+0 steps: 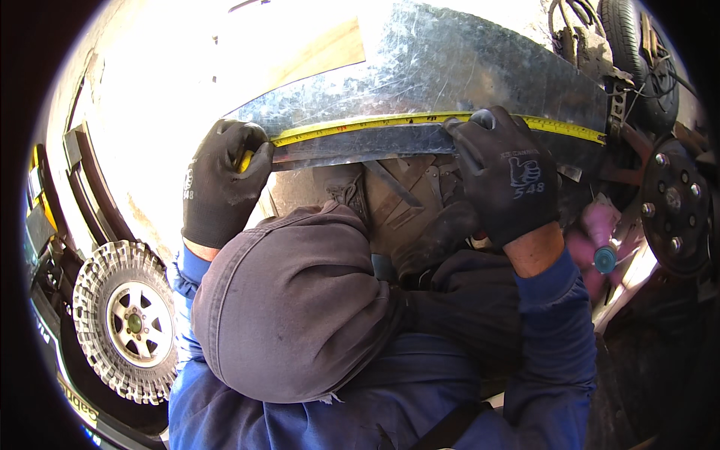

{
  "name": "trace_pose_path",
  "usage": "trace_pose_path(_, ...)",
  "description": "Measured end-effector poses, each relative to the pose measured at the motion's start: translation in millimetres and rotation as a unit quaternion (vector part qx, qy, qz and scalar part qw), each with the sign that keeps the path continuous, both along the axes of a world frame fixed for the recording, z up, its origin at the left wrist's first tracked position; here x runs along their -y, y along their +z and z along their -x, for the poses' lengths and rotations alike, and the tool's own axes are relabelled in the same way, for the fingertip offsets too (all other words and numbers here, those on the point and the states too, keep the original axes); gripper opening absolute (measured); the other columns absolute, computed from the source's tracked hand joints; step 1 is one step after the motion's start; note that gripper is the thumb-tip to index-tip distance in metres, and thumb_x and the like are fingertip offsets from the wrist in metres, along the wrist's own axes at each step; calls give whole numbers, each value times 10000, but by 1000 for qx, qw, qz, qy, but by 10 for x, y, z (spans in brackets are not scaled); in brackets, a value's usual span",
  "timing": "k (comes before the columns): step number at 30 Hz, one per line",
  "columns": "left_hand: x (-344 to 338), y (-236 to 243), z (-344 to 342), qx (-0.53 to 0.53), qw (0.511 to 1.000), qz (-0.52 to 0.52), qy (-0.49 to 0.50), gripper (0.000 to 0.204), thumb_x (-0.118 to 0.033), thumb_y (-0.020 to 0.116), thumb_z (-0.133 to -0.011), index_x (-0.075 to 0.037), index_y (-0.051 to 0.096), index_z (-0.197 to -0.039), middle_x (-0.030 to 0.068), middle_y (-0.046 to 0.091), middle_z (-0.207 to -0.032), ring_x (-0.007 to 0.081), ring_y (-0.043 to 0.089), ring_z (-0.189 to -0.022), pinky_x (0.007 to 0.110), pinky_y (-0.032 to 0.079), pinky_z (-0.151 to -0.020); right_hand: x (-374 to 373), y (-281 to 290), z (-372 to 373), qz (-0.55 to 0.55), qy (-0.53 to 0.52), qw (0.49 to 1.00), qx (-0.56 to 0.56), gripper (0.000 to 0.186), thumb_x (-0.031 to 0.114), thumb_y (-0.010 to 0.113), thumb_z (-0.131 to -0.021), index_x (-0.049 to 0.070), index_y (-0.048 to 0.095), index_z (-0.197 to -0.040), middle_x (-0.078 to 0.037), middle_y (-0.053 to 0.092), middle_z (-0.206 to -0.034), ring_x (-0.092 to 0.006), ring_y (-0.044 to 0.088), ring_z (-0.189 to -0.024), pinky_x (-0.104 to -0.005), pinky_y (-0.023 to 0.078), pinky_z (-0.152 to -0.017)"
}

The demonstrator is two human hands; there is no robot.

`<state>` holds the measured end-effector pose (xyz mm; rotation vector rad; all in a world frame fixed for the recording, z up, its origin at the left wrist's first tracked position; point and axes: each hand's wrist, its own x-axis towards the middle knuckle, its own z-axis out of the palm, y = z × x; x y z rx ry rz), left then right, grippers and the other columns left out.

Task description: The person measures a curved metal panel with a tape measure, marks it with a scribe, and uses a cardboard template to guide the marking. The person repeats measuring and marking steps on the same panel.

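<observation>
A scratched metal sheet (pixel 480 79) lies across the upper middle, with an extended yellow tape measure (pixel 352 124) along its near part. My left hand (pixel 225 180), in a dark glove, is closed on the tape's case at the left end. My right hand (pixel 502 180), also gloved, grips the blade and the sheet's near edge, right of centre. The blade runs on past it to the sheet's right end. Below the sheet a laced shoe (pixel 341 191) shows. A large rounded shape in grey-brown cloth (pixel 292 300) fills the lower middle and hides what is under it.
A chunky-tread wheel (pixel 139 322) stands at the left beside a dark vehicle part. At the right are a dark hub with studs (pixel 673 214), a tyre (pixel 622 37) with cables and a pink object with a blue cap (pixel 589 236). A pale board (pixel 322 49) lies beyond the sheet.
</observation>
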<state>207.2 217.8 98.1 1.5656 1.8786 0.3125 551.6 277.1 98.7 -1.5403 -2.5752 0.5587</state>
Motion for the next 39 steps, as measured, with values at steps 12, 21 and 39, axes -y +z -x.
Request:
trace_pose_path(12, -457, 160, -219, 21, 995, -37, -95, 152, -138, 724, -1025, 1, 770, -1066, 157, 738, -968, 273, 712, -809, 386, 582, -795, 2, 27, 15, -20, 5, 1000, 11, 254, 149, 774, -898, 164, 830, -1145, -83, 745, -1131, -317, 734, -1031, -460, 623, -871)
trace_pose_path(21, -436, 359, -106, 191, 978, 67, 38, 228, -121, 694, -1053, 34, 766, -1203, 125, 773, -1049, 186, 738, -918, 324, 607, -811, -6, 29, 28, -2, -4, 999, 36, 245, 166, 768, -907, 203, 835, -1140, -52, 749, -1144, -291, 731, -1057, -455, 623, -896)
trace_pose_path(39, -531, -7, -532, 24, 918, -162, -362, 487, -135, 817, -905, -171, 786, -1391, 146, 667, -1575, 358, 764, -1098, 465, 627, -918, -204, 136, 76, 58, 45, 990, 117, 324, 166, 737, -925, 200, 831, -1232, -91, 764, -1244, -317, 740, -1171, -460, 626, -1002)
